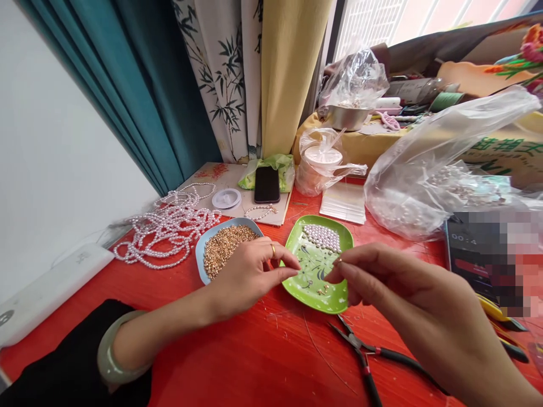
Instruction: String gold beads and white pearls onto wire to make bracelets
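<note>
Over the left edge of a green tray [292,288], my left hand [254,271] has its thumb and index finger pinched together; what lies between them is too small to make out. My right hand [407,299] pinches a tiny gold bead [339,261] above the tray's right side. White pearl beads [322,237] cover the far part of the tray, and a few gold pieces [323,290] lie near its front. A blue dish [201,254] full of gold beads [224,246] sits behind my left hand, which partly hides it.
Black-handled pliers [354,341] lie open below the tray, beside a thin thread [322,353]. Pearl strands [169,226] are heaped at left. Behind are a phone [267,185], a spool [226,198] and white cards [343,203]. A plastic bag [407,198] and another phone [470,254] stand right.
</note>
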A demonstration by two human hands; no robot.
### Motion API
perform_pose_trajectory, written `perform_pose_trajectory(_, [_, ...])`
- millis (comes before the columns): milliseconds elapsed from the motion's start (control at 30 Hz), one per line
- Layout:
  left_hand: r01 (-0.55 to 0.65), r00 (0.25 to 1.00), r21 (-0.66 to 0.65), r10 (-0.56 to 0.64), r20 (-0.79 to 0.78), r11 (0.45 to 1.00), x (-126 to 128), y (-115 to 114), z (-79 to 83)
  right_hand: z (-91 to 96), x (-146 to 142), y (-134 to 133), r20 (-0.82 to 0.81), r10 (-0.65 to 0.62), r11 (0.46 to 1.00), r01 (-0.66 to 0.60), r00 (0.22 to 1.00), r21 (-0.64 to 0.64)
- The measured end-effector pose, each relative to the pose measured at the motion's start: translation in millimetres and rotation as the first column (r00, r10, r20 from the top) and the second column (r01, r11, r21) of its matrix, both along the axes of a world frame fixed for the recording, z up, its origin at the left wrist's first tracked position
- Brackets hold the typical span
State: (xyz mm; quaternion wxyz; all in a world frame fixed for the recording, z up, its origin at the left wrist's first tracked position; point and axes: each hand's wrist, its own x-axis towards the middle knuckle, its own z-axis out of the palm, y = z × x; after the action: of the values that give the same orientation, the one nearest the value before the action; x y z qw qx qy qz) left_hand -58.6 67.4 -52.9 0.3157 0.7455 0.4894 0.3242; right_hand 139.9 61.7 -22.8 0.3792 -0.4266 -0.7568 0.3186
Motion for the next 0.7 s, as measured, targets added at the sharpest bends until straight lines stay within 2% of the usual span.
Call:
perform_pose_trajectory(167, [0.21,0.948,0.23,-0.14,-0.284,0.95,10.8,5.5,-11.1,2.8,4.0,2.9,-0.053,-0.031,0.999,0.03,0.998,-0.02])
perform_pose_trajectory(333, [0.345,0.809,0.198,-0.183,-0.558,0.917,24.7,0.0,-15.8,3.2,5.4,1.9,-0.066,-0.012,1.0,0.012,0.998,0.005])
perform_pose_trajectory(433, [0.373,0.768,0.17,-0.201,-0.609,0.912,27.0,-3.4,-16.8,2.8,5.7,1.6,-0.063,-0.01,1.0,0.011,0.998,0.021])
perform_pose_trajectory(700, [0.362,0.764,0.118,-0.222,-0.606,0.925,27.5,-4.3,-14.4,5.4,3.2,-0.3,-0.004,-0.016,0.998,0.016,1.0,0.061])
